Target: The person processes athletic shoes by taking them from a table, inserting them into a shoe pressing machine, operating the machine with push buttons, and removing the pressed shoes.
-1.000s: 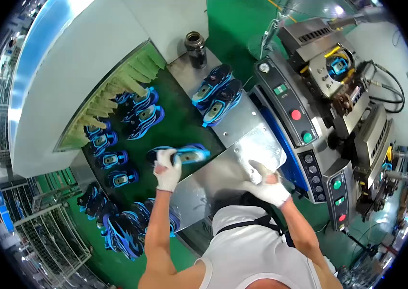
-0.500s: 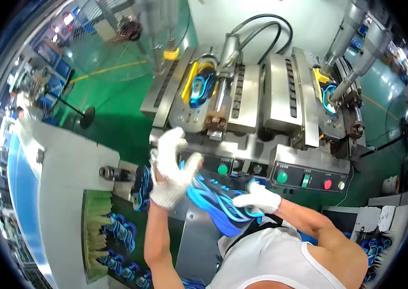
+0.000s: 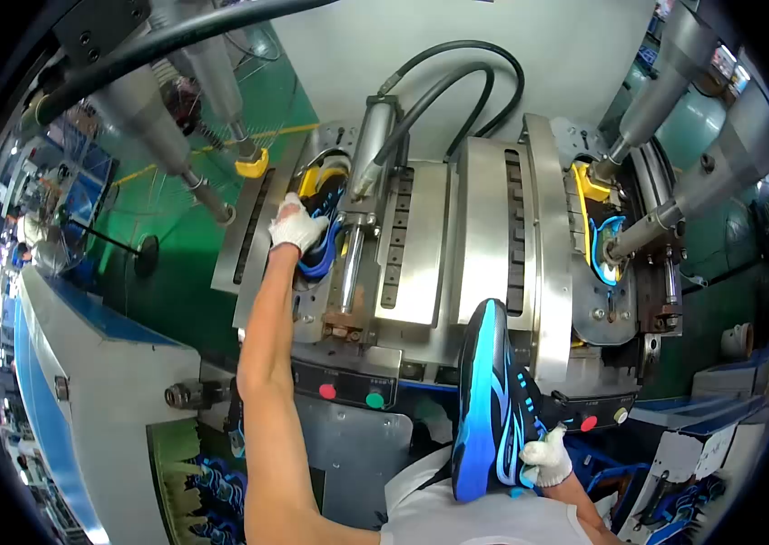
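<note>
My left hand (image 3: 297, 227), in a white glove, has its fingers wrapped on a black and blue shoe (image 3: 319, 259) in the left station of the machine (image 3: 421, 245). Near my chest, my gloved right hand (image 3: 548, 457) grips the heel end of another black and blue shoe (image 3: 484, 409), toe pointing away from me and sole turned to the left. A third shoe (image 3: 606, 245) sits in the right station under slanted metal cylinders, beside a yellow pad (image 3: 591, 183).
Control panels with red and green buttons (image 3: 374, 400) line the machine's front. A green-fringed conveyor opening (image 3: 171, 463) with several shoes (image 3: 216, 500) is at lower left. A dark bar (image 3: 176, 41) crosses the upper left. A metal bottle (image 3: 187, 394) lies left.
My left hand has moved forward onto the shoe in the left station. My right hand has brought its shoe upright before my chest. The view has shifted closer to the machine.
</note>
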### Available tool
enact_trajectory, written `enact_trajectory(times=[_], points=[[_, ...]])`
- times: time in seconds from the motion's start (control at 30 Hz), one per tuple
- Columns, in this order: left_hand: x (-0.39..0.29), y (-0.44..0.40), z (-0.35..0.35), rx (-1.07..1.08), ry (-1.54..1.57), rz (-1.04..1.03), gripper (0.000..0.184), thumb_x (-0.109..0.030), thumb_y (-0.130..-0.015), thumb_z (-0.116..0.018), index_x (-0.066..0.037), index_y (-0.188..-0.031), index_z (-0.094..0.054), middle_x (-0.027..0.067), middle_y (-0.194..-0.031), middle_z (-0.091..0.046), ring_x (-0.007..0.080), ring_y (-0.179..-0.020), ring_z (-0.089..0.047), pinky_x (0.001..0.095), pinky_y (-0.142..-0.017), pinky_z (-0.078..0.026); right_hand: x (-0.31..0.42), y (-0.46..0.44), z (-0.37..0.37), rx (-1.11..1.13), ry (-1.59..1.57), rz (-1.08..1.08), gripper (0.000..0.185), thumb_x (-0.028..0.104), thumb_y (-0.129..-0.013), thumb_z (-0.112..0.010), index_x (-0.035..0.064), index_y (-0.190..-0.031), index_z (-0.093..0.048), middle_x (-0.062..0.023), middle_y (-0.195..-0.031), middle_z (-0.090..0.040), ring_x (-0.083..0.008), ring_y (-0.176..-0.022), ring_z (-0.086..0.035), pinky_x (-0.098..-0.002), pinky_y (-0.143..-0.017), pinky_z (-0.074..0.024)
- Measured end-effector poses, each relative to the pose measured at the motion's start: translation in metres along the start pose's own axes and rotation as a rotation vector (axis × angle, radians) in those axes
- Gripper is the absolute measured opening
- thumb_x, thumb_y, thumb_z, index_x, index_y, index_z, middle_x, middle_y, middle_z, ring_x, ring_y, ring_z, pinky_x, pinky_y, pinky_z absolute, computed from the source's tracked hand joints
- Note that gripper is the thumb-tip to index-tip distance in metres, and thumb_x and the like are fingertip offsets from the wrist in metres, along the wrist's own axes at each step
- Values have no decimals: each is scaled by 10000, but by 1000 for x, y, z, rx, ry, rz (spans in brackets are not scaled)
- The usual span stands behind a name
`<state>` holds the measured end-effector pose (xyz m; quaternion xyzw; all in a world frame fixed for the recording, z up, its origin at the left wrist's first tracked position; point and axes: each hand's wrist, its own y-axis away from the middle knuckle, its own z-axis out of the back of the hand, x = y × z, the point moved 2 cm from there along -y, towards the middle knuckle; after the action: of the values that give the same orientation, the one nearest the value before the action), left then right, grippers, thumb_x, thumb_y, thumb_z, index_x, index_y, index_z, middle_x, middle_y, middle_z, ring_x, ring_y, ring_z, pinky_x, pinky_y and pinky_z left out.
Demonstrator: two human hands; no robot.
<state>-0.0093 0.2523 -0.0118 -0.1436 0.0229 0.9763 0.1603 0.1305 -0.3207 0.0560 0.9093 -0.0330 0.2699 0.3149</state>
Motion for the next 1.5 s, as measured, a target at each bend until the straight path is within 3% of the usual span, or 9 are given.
enact_trajectory(times=[0.2,0.43,0.6,0.73,0.77,0.9,1.03,1.13,1.5], points=[[14,92,144,-249,241,-53,767,-394,-755,-859,-23,-1356,-562,245,-1266,-679,384,-1187,-661,452,-1013,-517,14,-40,-87,2,210,68,531,-44,-805,-649,-94,-1331,-604,-164,-1128,-744,-238,-883,-750,-389,-809,-636],[105,325,172,-407,492,34,640,-154,-713,-890,16,-1249,-583,212,-1141,-681,355,-1006,-692,437,-936,-543,-25,-193,-220,247,186,160,285,-2,-873,-708,-45,-1152,-671,-137,-1033,-746,-228,-880,-749,-377,-810,-640],[179,505,86,-248,396,409,609,-137,-696,-856,-10,-1230,-592,188,-1153,-679,369,-1027,-687,452,-912,-548,-22,-357,-320,168,472,120,204,26,-824,-736,133,-823,-562,-20,-621,-522,-152,-517,-532,-347,-432,-444],[181,589,58,-142,273,757,649,-272,-724,-890,-47,-1260,-602,190,-1126,-681,388,-1017,-678,479,-917,-536,-26,-464,-316,-137,872,413,260,10,-777,-746,130,-909,-556,-65,-671,-543,-231,-531,-551,-416,-427,-436],[188,605,48,-54,263,854,681,-346,-771,-892,-56,-1321,-616,203,-1137,-720,377,-1022,-707,468,-917,-556,-38,-480,-312,-228,404,275,210,10,-787,-734,99,-888,-573,-84,-695,-570,-235,-571,-580,-399,-449,-450],[179,670,15,-29,355,1216,690,-358,-768,-869,-75,-1343,-613,198,-1212,-708,393,-1098,-689,481,-962,-538,-17,-555,-295,-194,780,124,225,10,-799,-729,51,-987,-612,-136,-846,-625,-301,-653,-615,-467,-529,-508],[181,725,-70,-48,66,1235,664,-378,-801,-837,-146,-1374,-595,229,-1273,-630,424,-1109,-650,531,-946,-530,-22,-535,-284,-349,740,185,358,20,-778,-774,-5,-1099,-617,-177,-960,-669,-308,-668,-620,-501,-524,-485],[159,722,-97,-255,178,1315,578,-121,-751,-812,-24,-1251,-538,157,-1125,-598,395,-1039,-635,522,-929,-473,-22,-530,-285,-295,803,221,227,17,-798,-764,24,-992,-645,-144,-854,-632,-302,-718,-628,-498,-535,-497],[164,724,-110,-251,102,1256,675,-117,-786,-804,-41,-1367,-469,195,-1213,-614,419,-1038,-664,525,-904,-531,-46,-518,-312,-404,1656,381,380,227,-859,-618,21,-1146,-758,-213,-1215,-735,-318,-1171,-704,-391,-1005,-545]])
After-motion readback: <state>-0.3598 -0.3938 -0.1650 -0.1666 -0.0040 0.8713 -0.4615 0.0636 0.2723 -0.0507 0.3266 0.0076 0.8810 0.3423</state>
